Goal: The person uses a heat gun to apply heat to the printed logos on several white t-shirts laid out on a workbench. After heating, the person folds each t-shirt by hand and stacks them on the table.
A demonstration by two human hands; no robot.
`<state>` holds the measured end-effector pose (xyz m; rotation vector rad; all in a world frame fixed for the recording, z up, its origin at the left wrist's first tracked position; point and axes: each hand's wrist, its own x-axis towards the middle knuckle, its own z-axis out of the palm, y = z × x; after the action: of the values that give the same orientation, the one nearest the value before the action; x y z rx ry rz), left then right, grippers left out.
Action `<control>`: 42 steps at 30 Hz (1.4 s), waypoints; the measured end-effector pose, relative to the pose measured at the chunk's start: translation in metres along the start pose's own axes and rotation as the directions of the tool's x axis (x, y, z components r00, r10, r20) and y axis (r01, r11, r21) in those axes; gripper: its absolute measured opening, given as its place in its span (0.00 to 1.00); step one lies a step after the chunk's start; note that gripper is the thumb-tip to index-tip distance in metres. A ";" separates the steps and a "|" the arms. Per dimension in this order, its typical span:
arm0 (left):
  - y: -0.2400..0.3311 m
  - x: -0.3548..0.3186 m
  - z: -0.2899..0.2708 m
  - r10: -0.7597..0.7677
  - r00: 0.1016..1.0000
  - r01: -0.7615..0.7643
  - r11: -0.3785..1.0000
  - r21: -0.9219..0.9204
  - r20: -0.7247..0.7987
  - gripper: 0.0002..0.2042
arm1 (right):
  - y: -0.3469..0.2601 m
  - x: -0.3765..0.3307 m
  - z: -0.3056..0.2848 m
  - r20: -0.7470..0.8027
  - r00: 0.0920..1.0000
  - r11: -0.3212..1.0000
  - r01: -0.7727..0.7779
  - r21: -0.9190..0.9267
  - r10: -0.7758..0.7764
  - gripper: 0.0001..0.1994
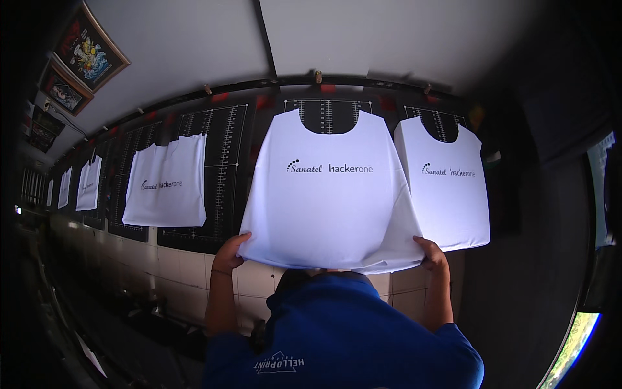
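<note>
While the left hand (229,253) and right hand (432,253) pinch its lower corners, the white garment (324,201) lies over a black board (328,118); laying or lifting, hard to tell which, seems underway, calling next for even tension.

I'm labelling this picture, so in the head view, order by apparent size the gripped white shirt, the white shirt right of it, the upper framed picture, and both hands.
1. Gripped white shirt
2. White shirt right of it
3. Upper framed picture
4. Left hand and right hand: they look alike, so unranked
</note>
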<state>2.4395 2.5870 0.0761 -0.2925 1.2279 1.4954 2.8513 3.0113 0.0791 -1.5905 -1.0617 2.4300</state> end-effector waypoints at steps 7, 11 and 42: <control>0.093 0.009 0.049 0.523 0.849 -0.519 0.852 -0.067 0.070 0.11 | -0.092 -0.008 0.041 -0.043 0.890 0.873 0.453 0.181 -0.453 0.21; 0.209 0.002 0.096 0.710 0.685 -0.720 0.694 -0.002 0.165 0.11 | -0.209 -0.038 0.077 0.036 0.791 0.788 0.603 0.122 -0.610 0.16; 0.419 -0.021 0.002 0.878 0.473 -0.864 0.446 0.232 0.075 0.09 | -0.268 -0.062 0.228 -0.090 0.609 0.615 0.779 -0.119 -0.788 0.20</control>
<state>2.0964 2.6458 0.3107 0.6040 1.7163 2.1819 2.6081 3.0742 0.3334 -0.9332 -1.4293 1.6600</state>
